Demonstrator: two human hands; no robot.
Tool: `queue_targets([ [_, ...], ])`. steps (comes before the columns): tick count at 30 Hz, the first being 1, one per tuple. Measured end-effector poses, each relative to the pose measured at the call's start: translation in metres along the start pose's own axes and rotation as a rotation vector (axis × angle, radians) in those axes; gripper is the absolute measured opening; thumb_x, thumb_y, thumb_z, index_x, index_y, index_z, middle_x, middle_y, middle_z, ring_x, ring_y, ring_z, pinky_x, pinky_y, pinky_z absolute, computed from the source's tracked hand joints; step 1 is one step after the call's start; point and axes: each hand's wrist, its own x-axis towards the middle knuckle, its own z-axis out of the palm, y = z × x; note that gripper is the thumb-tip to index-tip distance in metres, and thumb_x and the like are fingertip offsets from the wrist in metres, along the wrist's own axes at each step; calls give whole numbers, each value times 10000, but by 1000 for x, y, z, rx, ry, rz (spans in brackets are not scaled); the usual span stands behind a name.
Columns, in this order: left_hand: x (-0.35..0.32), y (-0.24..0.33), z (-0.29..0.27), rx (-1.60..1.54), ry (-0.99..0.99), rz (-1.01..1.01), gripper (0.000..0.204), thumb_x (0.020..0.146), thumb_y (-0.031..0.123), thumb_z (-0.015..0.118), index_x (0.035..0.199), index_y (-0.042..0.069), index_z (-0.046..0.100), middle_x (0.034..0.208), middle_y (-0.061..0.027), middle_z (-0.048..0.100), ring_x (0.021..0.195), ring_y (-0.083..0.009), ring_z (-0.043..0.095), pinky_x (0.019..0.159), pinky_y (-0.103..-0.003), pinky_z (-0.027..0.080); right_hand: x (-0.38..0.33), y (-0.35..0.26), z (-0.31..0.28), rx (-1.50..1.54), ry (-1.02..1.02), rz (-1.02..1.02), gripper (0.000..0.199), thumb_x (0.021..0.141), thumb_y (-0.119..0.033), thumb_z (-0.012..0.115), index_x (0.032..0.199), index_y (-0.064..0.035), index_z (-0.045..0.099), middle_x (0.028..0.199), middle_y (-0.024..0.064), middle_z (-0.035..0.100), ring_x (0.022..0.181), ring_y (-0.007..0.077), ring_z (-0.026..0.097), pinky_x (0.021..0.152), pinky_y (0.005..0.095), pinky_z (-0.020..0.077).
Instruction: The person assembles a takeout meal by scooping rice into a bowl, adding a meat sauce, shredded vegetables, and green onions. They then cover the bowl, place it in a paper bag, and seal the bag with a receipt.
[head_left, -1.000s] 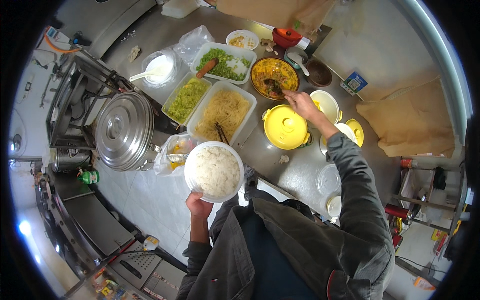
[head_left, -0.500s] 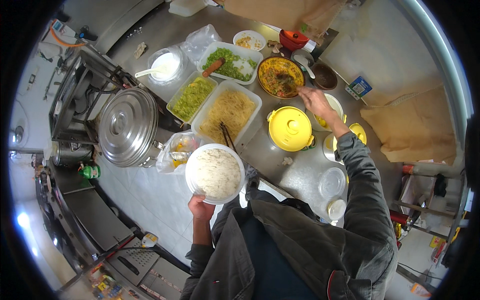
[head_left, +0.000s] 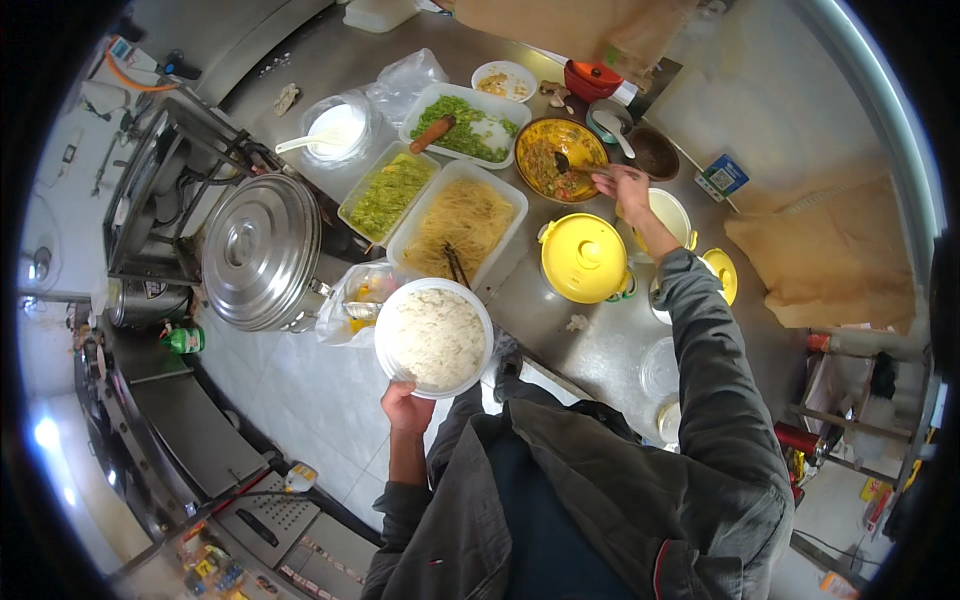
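Observation:
My left hand (head_left: 408,405) grips the near rim of a round white plastic tub (head_left: 435,338) filled with white rice, held over the table's front edge. The fingers of my right hand (head_left: 630,192) are closed round the thin handle of a spoon (head_left: 590,169). Its dark bowl end rests in a chopped, brownish-red mixture inside a yellow patterned bowl (head_left: 527,137), whose bottom shows in places. My right hand is above the bowl's lower right rim. A lidded yellow pot (head_left: 583,257) stands just nearer, beside an uncovered pale pot (head_left: 670,210) partly under my right wrist.
Left of the bowl are tubs of shredded noodles (head_left: 465,215) with dark chopsticks, green shreds (head_left: 385,200) and chopped greens (head_left: 460,120). A large lidded steel pot (head_left: 262,250) stands farther left. A small dark bowl (head_left: 655,155) and a teal bowl with a white spoon (head_left: 607,118) are right.
My right hand has moved slightly up, and the spoon has shifted within the mixture, so its dark end shows more plainly. The rice tub stays in my left hand.

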Motion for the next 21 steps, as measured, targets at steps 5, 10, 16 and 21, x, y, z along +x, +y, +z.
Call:
queue_targets([
  [5,21,-2,17,31,2,27,808,712,186,558,1469,-38,382,1470,-189,487,1368,-358,458,1170,-499,325,-1,1,-13,61,-54,-13,299,1025,-129,525,1210,102,570,1105,194,679,980,262,705,814,308,591],
  [10,64,0,30,40,4,27,764,724,159,552,1447,-43,409,1457,-187,499,1365,-350,458,1165,-503,336,-3,12,-31,-462,-351,-493,308,1026,-192,578,1220,36,653,1063,99,716,974,140,648,869,291,509],
  [16,112,4,59,34,-71,19,647,766,115,541,1388,-39,452,1392,-166,554,1306,-308,515,1127,-472,386,16,7,-29,112,-203,148,302,1065,-171,443,1186,89,538,1082,253,685,953,284,722,788,320,628],
  [21,150,-7,69,-14,-101,-49,604,787,73,510,1380,-35,465,1401,-166,548,1301,-316,518,1127,-488,385,48,10,-50,334,-79,343,248,1061,-132,371,1105,77,499,1110,293,664,949,326,715,800,354,645],
])
